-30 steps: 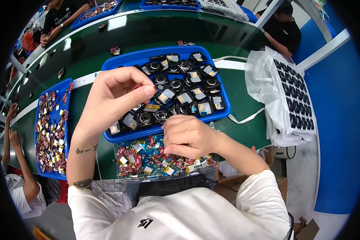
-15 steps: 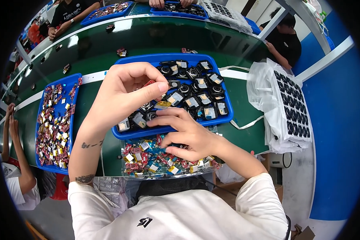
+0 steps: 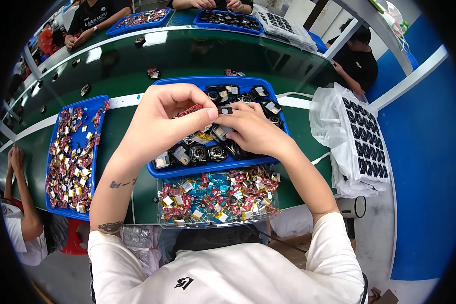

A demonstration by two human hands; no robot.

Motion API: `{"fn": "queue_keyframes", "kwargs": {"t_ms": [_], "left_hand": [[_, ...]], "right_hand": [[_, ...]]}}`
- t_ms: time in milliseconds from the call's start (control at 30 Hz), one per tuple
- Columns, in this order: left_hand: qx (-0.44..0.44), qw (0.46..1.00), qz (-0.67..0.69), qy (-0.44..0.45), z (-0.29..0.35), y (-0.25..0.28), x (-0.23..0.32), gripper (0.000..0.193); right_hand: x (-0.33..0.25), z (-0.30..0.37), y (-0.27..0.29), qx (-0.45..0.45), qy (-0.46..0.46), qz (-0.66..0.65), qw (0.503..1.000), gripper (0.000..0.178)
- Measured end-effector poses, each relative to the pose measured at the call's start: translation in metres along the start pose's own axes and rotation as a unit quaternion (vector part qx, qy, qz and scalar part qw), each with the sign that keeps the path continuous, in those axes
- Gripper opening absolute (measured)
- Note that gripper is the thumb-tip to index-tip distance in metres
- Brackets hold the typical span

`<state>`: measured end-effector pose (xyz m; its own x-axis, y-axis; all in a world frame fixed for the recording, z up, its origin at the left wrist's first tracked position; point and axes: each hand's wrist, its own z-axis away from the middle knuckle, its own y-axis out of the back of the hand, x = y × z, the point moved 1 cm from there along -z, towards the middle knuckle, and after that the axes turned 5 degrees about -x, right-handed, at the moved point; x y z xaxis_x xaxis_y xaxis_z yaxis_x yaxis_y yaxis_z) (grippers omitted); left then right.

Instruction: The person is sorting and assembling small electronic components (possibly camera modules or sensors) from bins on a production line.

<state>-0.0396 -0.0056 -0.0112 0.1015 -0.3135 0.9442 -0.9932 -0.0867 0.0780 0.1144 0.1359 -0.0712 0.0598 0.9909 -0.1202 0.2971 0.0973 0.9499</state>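
My left hand is closed, thumb and index finger pinching a red circuit board above the blue tray. A yellow strip shows below this hand; whether it joins the board I cannot tell. Close to the left thumb tip is a small black part with a grey face. My right hand reaches over the tray, index finger up against that part and thumb apart from it. Its other fingertips are partly hidden. Under both hands lie black smartwatch casings, several with round sensor backs.
In front of me a clear plastic tray holds red boards with small batteries. Another blue tray of such boards stands left. At right, a black-slotted tray stack lies in white wrapping. Scattered parts lie on the green conveyor; co-workers sit around.
My right hand has moved up and right, from the near rim of the blue tray to beside my left fingertips. The left hand keeps its pinch on the board. The view has shifted slightly.
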Motion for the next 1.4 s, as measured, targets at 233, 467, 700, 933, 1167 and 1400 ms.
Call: {"fn": "queue_keyframes", "kwargs": {"t_ms": [233, 467, 700, 933, 1167, 1400], "left_hand": [[0.03, 0.998, -0.053, -0.011, -0.001, 0.001, -0.01, 0.008], [0.068, 0.995, -0.065, 0.019, -0.005, 0.003, -0.015, 0.009], [0.086, 0.994, -0.066, 0.024, -0.008, 0.002, -0.021, 0.01], [0.121, 0.987, -0.089, 0.056, -0.008, 0.006, -0.034, 0.012], [0.16, 0.979, -0.105, 0.071, -0.012, 0.009, -0.034, 0.016], [0.171, 0.98, -0.084, 0.06, -0.014, 0.006, -0.038, 0.016]], "right_hand": [[0.003, -0.009, -0.002, -0.032, -0.027, -0.023, 0.999, 0.02], [0.002, -0.027, 0.003, -0.009, -0.144, -0.305, 0.941, 0.023], [0.01, -0.025, 0.005, -0.035, -0.159, -0.277, 0.947, 0.024], [-0.004, -0.037, 0.014, 0.095, -0.187, -0.569, 0.795, 0.031], [-0.016, -0.034, 0.02, 0.12, -0.138, -0.582, 0.793, 0.032], [-0.019, -0.034, 0.018, 0.15, -0.132, -0.567, 0.799, 0.028]]}}
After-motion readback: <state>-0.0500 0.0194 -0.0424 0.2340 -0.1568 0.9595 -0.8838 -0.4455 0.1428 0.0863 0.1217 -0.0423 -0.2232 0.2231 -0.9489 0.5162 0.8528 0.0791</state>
